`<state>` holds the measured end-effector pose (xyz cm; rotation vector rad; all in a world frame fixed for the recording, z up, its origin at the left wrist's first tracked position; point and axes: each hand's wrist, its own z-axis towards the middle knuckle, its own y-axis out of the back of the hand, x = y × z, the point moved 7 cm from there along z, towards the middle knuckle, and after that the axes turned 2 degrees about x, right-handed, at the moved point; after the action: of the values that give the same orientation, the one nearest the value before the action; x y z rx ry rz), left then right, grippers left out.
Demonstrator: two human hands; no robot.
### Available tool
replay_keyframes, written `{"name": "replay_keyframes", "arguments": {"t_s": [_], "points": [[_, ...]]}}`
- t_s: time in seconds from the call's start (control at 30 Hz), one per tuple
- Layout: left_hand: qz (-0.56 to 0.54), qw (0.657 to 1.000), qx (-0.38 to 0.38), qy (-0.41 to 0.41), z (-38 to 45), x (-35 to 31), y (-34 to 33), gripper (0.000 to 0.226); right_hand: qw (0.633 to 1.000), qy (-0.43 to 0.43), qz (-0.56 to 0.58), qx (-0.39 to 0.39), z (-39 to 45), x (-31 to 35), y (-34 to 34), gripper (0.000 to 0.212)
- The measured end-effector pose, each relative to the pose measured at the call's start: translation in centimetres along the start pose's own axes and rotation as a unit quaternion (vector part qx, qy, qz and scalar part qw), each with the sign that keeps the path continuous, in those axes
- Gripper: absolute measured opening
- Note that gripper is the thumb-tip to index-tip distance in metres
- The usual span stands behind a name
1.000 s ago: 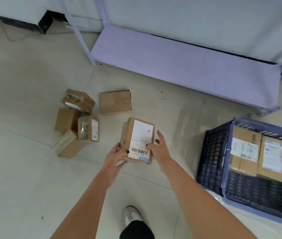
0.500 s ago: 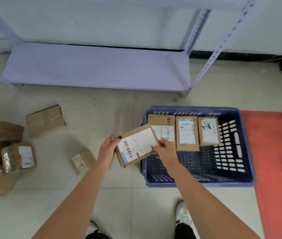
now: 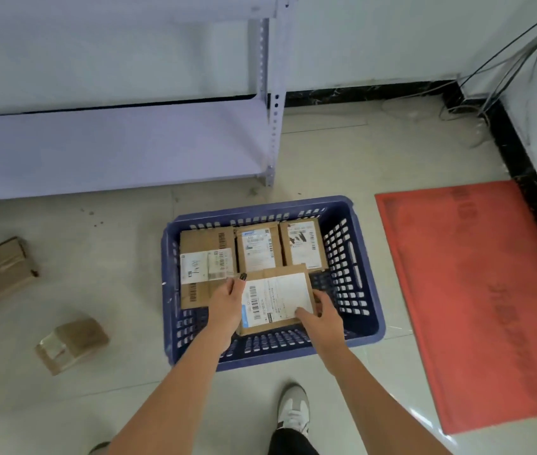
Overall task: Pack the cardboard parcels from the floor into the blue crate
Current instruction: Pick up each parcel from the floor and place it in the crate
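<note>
Both hands (image 3: 227, 300) (image 3: 321, 318) now hold the labelled parcel (image 3: 275, 298) inside the crate (image 3: 367, 290) beside three others.

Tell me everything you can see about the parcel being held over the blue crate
The held parcel is a flat brown cardboard box with a large white shipping label with barcodes facing up. It sits slightly tilted over the near half of the blue crate, in front of three parcels already packed. The left hand grips its left edge and the right hand its near right corner. Whether it rests on the crate floor is unclear.
</note>
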<state>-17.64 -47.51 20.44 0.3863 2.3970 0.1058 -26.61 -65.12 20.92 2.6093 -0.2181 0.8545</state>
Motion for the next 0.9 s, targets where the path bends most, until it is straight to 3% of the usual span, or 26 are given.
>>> {"name": "replay_keyframes", "arguments": {"t_s": [0.2,0.37,0.57,0.73,0.9], "points": [[-0.001,0.998,0.013,0.068,0.1,3.2,-7.7,0.030,0.998,-0.019,-0.045,-0.034,2.3,-2.6,5.6,0.055],[-0.049,0.983,0.068,0.165,0.4,6.0,-11.7,0.045,0.994,-0.030,-0.101,-0.039,4.3,-4.5,6.9,0.057],[-0.063,0.985,0.074,0.143,2.4,8.1,-13.7,0.045,0.976,-0.035,-0.191,-0.094,7.4,-5.6,6.8,0.052],[-0.022,0.984,0.078,0.158,5.0,9.7,-14.5,0.060,0.974,-0.056,-0.198,-0.099,10.1,-7.5,5.9,0.051],[-0.023,0.980,0.085,0.177,8.1,11.6,-15.5,0.055,0.973,-0.056,-0.209,-0.082,12.9,-9.4,4.5,0.061]]}}
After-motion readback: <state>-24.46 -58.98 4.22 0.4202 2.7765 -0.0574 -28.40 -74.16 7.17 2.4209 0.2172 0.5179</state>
